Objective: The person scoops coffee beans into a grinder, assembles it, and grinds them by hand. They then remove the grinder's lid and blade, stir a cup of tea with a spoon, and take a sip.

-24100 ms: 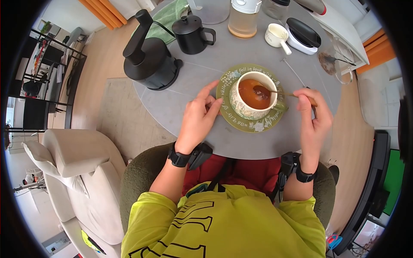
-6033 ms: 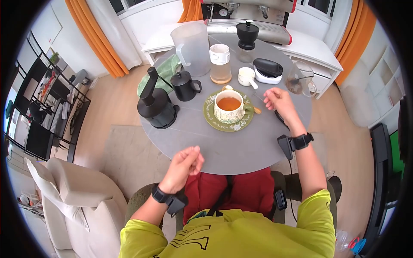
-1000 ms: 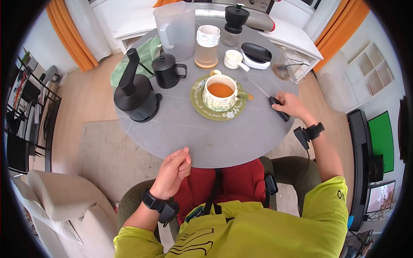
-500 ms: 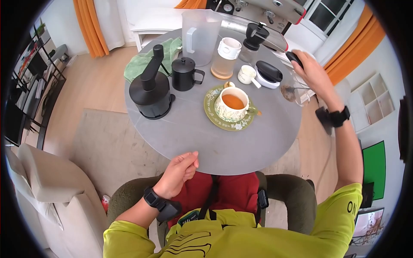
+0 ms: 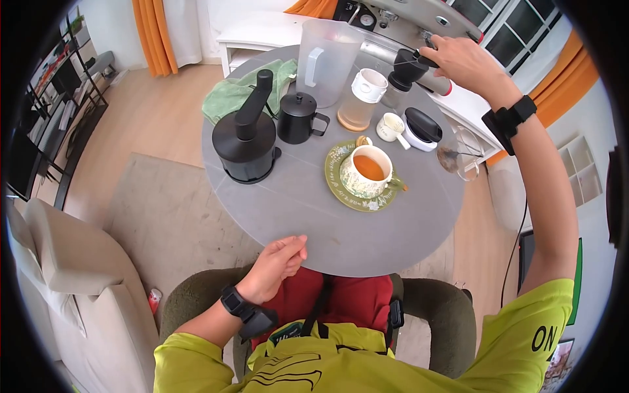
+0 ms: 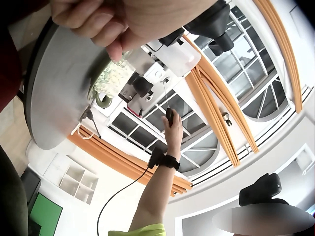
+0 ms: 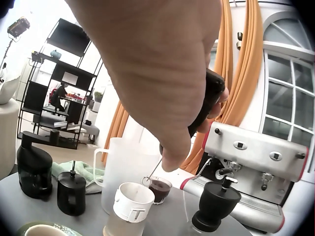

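Observation:
My right hand [image 5: 468, 65] grips the black handle [image 7: 209, 98] of a tool with a thin metal rod. It is raised at the table's far side by the black-topped grinder [image 5: 407, 67]. In the right wrist view the rod's ring-shaped end [image 7: 146, 181] overlaps the rim of a small glass of dark liquid [image 7: 161, 190]; whether they touch I cannot tell. My left hand [image 5: 272, 267] hangs loosely curled and holds nothing, at the table's front edge. Between the hands, a patterned cup [image 5: 362, 180] of amber liquid stands on a green saucer [image 5: 337, 173].
At the left of the grey table [image 5: 314, 226] stand a black hand-cranked device [image 5: 246, 147], a black pot [image 5: 297, 119] and a green cloth [image 5: 223, 95]. Behind are a clear pitcher [image 5: 327, 65] and a white-collared bottle [image 5: 357, 105]. A small white cup [image 5: 390, 127] and a glass vessel [image 5: 452, 157] stand right.
My right hand has gripped the black-handled tool, lifted it from the table's right side and carried it to the far side. The left hand stays near the front edge. The head view has shifted.

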`<state>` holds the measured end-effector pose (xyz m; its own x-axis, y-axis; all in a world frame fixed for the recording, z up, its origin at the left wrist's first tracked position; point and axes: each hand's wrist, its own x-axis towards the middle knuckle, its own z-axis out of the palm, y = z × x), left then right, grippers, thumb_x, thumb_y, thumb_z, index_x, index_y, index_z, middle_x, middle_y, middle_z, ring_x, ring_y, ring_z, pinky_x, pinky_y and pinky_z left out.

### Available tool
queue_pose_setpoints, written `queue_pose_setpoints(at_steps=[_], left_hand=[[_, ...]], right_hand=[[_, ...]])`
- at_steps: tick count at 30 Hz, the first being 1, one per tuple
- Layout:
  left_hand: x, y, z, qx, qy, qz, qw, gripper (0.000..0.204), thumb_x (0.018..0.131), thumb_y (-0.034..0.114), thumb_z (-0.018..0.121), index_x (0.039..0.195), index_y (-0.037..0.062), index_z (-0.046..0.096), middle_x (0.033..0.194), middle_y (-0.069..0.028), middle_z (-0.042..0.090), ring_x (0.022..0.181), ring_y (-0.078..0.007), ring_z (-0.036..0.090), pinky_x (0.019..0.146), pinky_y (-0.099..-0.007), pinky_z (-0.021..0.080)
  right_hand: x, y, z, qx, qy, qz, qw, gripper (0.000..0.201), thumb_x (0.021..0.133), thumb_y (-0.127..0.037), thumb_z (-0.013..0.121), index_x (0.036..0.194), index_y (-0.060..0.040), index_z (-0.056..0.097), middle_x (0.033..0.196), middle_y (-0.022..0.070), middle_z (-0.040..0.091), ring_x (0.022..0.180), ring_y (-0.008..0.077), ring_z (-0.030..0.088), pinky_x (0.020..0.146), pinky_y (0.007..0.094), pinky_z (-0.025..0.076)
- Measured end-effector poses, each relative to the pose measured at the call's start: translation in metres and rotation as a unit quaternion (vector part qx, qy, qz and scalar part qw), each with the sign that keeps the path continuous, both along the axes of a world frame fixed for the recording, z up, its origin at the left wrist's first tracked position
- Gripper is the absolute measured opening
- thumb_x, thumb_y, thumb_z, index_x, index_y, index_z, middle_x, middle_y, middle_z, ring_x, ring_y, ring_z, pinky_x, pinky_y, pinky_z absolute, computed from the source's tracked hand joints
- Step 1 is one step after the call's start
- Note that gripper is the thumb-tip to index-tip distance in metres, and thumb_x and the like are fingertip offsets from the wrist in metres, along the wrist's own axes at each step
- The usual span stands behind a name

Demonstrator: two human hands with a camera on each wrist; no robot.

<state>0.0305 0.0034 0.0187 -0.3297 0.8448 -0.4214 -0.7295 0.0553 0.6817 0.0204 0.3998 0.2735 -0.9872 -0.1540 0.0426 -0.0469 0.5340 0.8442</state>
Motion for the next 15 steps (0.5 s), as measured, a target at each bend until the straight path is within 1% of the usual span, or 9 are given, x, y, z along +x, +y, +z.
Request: queue_pose_setpoints(at_steps=[1, 3, 4, 6, 10, 12, 13, 15], left_hand=[[0.000, 0.000, -0.001, 0.001, -0.002, -0.001, 1.000, 0.033, 0.104, 0.028, 0.051, 0.075, 0.0117, 0.052, 0.059, 0.0087, 0.030, 0.054, -0.0051, 0.024, 0.050, -0.0228, 0.022], [0.000, 0.000, -0.001, 0.003, -0.005, 0.000, 1.000, 0.033, 0.104, 0.028, 0.051, 0.075, 0.0117, 0.052, 0.059, 0.0086, 0.030, 0.054, -0.0051, 0.024, 0.050, -0.0228, 0.022], [0.000, 0.000, -0.001, 0.005, -0.006, -0.003, 1.000, 0.033, 0.104, 0.028, 0.051, 0.075, 0.0118, 0.052, 0.059, 0.0086, 0.030, 0.054, -0.0051, 0.024, 0.050, -0.0229, 0.022], [0.000, 0.001, -0.001, 0.002, -0.006, -0.002, 1.000, 0.033, 0.104, 0.028, 0.051, 0.074, 0.0118, 0.052, 0.059, 0.0086, 0.030, 0.054, -0.0051, 0.024, 0.050, -0.0229, 0.021], [0.000, -0.001, 0.000, -0.003, -0.002, -0.005, 1.000, 0.033, 0.104, 0.028, 0.051, 0.074, 0.0118, 0.051, 0.059, 0.0086, 0.030, 0.054, -0.0051, 0.024, 0.050, -0.0228, 0.022], [0.000, 0.000, -0.001, -0.002, -0.001, -0.005, 1.000, 0.033, 0.104, 0.028, 0.051, 0.074, 0.0118, 0.051, 0.060, 0.0087, 0.030, 0.054, -0.0051, 0.024, 0.050, -0.0227, 0.022], [0.000, 0.000, -0.001, -0.002, 0.001, -0.005, 1.000, 0.033, 0.104, 0.028, 0.051, 0.074, 0.0118, 0.051, 0.060, 0.0087, 0.030, 0.054, -0.0050, 0.024, 0.050, -0.0226, 0.022], [0.001, 0.000, -0.002, -0.001, 0.001, -0.004, 1.000, 0.033, 0.104, 0.028, 0.051, 0.074, 0.0118, 0.052, 0.060, 0.0087, 0.030, 0.054, -0.0050, 0.024, 0.050, -0.0225, 0.022]], right_hand=[[-0.004, -0.003, 0.002, 0.001, -0.002, 0.003, 1.000, 0.037, 0.083, -0.021, 0.073, 0.115, -0.0110, 0.058, 0.096, 0.0062, 0.058, 0.089, 0.0232, 0.062, 0.078, 0.0365, 0.050], [-0.009, -0.008, 0.007, 0.057, -0.045, 0.031, 0.997, 0.035, 0.081, -0.021, 0.074, 0.112, -0.0125, 0.061, 0.097, 0.0041, 0.059, 0.090, 0.0207, 0.062, 0.083, 0.0342, 0.048], [-0.012, -0.007, 0.006, 0.058, -0.046, 0.033, 0.997, 0.035, 0.081, -0.021, 0.074, 0.112, -0.0125, 0.061, 0.097, 0.0041, 0.059, 0.090, 0.0207, 0.062, 0.083, 0.0342, 0.048], [-0.018, -0.006, 0.003, 0.103, -0.019, 0.059, 0.993, 0.033, 0.079, -0.022, 0.075, 0.108, -0.0134, 0.061, 0.095, 0.0018, 0.059, 0.091, 0.0184, 0.062, 0.086, 0.0325, 0.047], [-0.027, -0.008, 0.000, 0.107, -0.021, 0.037, 0.993, 0.031, 0.078, -0.022, 0.077, 0.102, -0.0131, 0.061, 0.092, 0.0007, 0.059, 0.091, 0.0181, 0.062, 0.085, 0.0335, 0.047], [-0.029, -0.007, 0.002, 0.082, -0.044, 0.026, 0.995, 0.029, 0.076, -0.023, 0.078, 0.096, -0.0124, 0.060, 0.089, 0.0004, 0.059, 0.090, 0.0179, 0.062, 0.085, 0.0336, 0.047], [-0.028, -0.008, 0.004, 0.082, -0.044, 0.026, 0.995, 0.029, 0.076, -0.023, 0.078, 0.096, -0.0124, 0.060, 0.089, 0.0004, 0.059, 0.090, 0.0179, 0.062, 0.085, 0.0336, 0.047], [-0.027, -0.011, 0.007, 0.041, -0.056, 0.027, 0.997, 0.031, 0.073, -0.025, 0.080, 0.094, -0.0123, 0.061, 0.089, 0.0000, 0.059, 0.090, 0.0181, 0.062, 0.085, 0.0332, 0.047]])
